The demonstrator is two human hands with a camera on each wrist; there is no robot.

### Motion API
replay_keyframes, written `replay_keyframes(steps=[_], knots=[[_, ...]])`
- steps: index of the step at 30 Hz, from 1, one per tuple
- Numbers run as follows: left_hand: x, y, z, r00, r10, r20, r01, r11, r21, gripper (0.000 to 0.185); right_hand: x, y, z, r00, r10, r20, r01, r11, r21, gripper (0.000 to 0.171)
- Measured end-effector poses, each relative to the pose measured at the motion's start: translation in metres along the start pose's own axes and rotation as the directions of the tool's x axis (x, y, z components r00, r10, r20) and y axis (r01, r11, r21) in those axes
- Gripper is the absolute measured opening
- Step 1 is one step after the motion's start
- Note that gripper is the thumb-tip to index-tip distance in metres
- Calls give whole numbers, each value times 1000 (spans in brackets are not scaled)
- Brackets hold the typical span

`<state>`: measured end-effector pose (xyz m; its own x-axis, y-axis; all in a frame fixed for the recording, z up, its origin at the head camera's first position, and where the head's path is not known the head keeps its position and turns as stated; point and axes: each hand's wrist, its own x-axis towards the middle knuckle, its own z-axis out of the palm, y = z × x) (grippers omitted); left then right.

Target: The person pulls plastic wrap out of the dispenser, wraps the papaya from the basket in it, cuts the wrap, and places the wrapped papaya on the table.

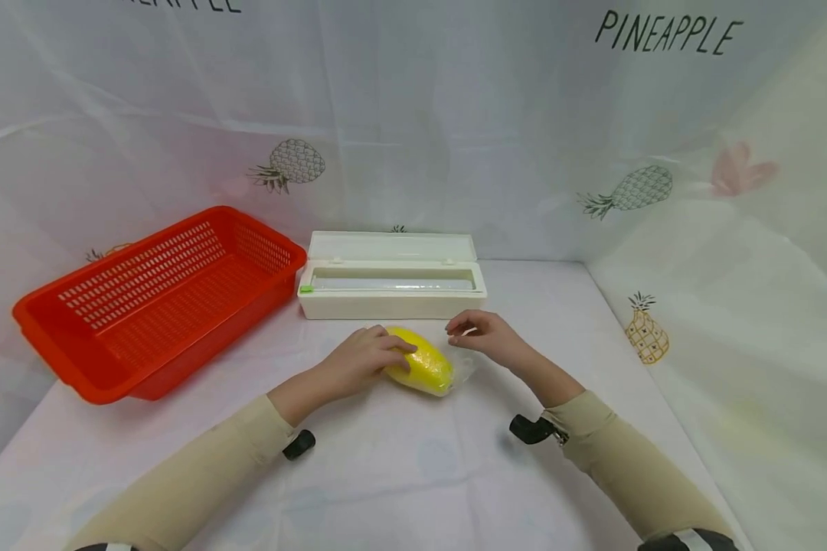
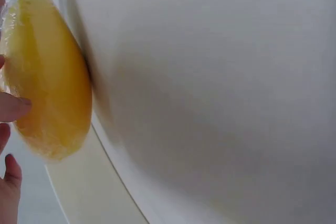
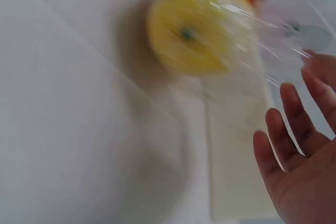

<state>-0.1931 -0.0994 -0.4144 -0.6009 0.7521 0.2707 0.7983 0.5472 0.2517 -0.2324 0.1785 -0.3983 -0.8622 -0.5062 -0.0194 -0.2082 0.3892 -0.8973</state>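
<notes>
An oblong yellow fruit (image 1: 423, 367), covered in clear plastic wrap (image 1: 464, 367), lies on the white cloth. My left hand (image 1: 367, 360) grips its left side, fingers over the top. In the left wrist view the wrapped fruit (image 2: 55, 82) shows a smooth, tapering body with a fingertip on it. My right hand (image 1: 485, 337) is just right of the fruit, thumb and index finger pinching the loose wrap. From the right wrist, the plastic wrap (image 3: 252, 51) stretches from the fruit's round end (image 3: 184, 35) towards those fingertips; the other fingers are spread.
Behind the fruit stands a white cling-film dispenser (image 1: 393, 308), its lid raised and a roll inside, with a green tab at the left. A red slotted plastic basket (image 1: 200, 356) is at the left. Pineapple-printed cloth (image 1: 455, 153) hangs behind and to the right.
</notes>
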Motion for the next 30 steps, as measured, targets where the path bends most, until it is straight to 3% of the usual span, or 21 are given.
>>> replay_keyframes(steps=[4, 9, 15, 17, 19, 23, 26, 28, 30], knots=[[-9, -2, -1, 1000, 9, 9, -9, 1000, -30, 27, 8, 5, 23, 992, 48, 118, -51, 999, 16, 41], [-18, -4, -3, 1000, 8, -9, -8, 999, -46, 35, 9, 3, 34, 977, 140, 163, -146, 989, 28, 56], [-25, -5, -2, 992, -129, 7, 128, 982, -142, 28, 12, 2, 45, 968, 187, 166, -203, 975, 85, 53], [-24, -4, -1, 982, -186, -1, 181, 958, -221, 24, 12, 2, 50, 968, 200, 154, -220, 968, 121, 52], [-23, -1, 0, 964, -268, 3, 255, 915, -313, 23, 11, 2, 55, 968, 212, 137, -233, 959, 160, 52], [-20, 2, 1, 896, -441, 53, 417, 796, -438, 39, 10, 0, 67, 970, 219, 104, -236, 951, 201, 55], [-18, 0, 3, 854, -507, 114, 494, 723, -483, 52, 8, -3, 74, 972, 219, 81, -231, 949, 214, 56], [-16, -2, 3, 849, -510, 135, 503, 706, -498, 55, 7, -5, 78, 976, 209, 61, -218, 948, 230, 56], [-14, -5, 3, 854, -504, 134, 499, 716, -489, 54, 8, -6, 81, 977, 215, 12, -211, 946, 246, 55]])
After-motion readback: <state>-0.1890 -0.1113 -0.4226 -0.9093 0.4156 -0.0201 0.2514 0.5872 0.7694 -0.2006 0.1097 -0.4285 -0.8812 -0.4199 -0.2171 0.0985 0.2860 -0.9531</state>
